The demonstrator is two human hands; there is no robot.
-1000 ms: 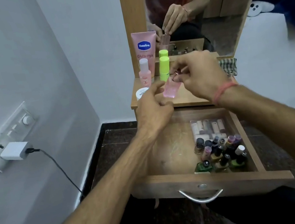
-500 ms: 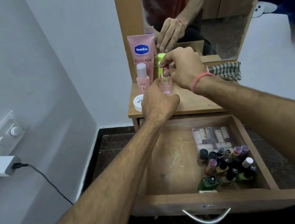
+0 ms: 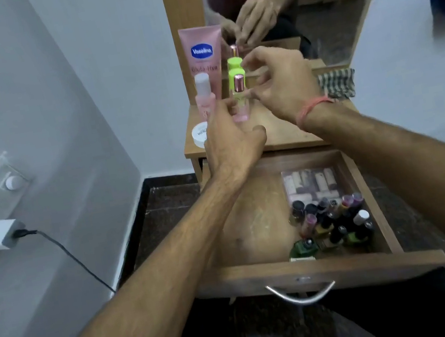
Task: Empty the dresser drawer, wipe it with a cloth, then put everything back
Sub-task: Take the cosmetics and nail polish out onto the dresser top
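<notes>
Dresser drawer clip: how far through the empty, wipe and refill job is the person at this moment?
Early, in the emptying stage. Done: a Vaseline tube, a green bottle, a pink bottle and a white jar stand on the dresser top. In hand: both the left hand and right hand are at a small pink bottle there. Left: nail polish bottles and a clear packet remain in the drawer; the checked cloth lies unused.

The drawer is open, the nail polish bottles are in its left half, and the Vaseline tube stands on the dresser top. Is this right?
Not quite. The head view shows the nail polish bottles in the right half of the drawer; its left half is bare wood. The rest holds: the drawer is open and the Vaseline tube stands on the dresser top.
</notes>
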